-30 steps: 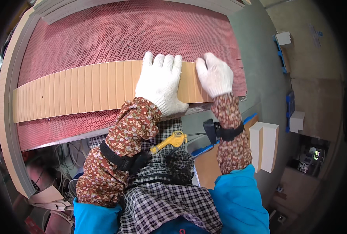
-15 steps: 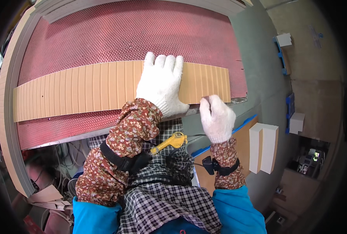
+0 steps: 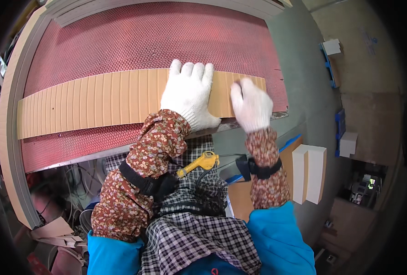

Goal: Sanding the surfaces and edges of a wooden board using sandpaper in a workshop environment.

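While a yellow tool (image 3: 199, 163) hangs at the person's waist, the gloved left hand (image 3: 188, 94) presses flat, fingers spread, on the ribbed cardboard strip (image 3: 93, 101). Just beside it the right hand (image 3: 251, 104) rests loosely curled on the strip's right end, grasping nothing, atop the red mesh worktop (image 3: 135, 39).

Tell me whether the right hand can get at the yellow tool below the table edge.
Probably yes. The right hand rests on the ribbed board empty, and the yellow tool hangs uncovered just below, between the two forearms, with nothing across the way.
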`<state>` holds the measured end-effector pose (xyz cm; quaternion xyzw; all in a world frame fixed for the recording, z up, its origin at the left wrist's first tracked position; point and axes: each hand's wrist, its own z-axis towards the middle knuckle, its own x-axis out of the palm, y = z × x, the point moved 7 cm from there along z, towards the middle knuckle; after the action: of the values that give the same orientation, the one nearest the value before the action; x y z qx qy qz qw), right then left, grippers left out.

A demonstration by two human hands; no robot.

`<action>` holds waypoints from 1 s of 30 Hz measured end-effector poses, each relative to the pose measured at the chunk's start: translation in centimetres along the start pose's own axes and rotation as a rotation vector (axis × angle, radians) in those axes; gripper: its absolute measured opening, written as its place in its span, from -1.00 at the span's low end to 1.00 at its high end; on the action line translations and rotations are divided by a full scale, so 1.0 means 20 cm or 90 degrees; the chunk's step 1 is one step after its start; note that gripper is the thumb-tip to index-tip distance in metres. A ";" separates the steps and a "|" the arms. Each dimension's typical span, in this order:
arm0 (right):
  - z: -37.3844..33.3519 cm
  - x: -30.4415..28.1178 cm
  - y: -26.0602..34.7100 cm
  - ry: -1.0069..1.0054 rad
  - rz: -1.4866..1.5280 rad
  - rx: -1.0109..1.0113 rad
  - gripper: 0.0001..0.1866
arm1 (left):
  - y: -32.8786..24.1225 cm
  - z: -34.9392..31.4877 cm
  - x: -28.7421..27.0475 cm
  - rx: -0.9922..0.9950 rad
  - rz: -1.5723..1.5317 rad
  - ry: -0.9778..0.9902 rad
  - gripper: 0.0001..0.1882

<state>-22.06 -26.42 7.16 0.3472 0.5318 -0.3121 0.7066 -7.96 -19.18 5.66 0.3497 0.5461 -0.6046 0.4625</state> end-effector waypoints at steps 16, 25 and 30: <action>0.29 0.04 -0.04 0.025 -0.068 -0.021 -0.65 | -0.04 0.02 -0.03 0.004 -0.025 0.025 0.18; -0.29 -0.07 -0.01 -0.061 -0.002 -0.048 -0.78 | -0.03 0.01 -0.02 0.001 -0.032 0.008 0.16; -0.43 -0.11 0.01 -0.067 0.051 -0.008 -0.83 | -0.03 0.00 -0.02 0.006 -0.028 -0.011 0.16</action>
<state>-27.07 -19.12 7.63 0.3467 0.4813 -0.2980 0.7479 -8.34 -19.17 6.23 0.3346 0.5470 -0.6203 0.4518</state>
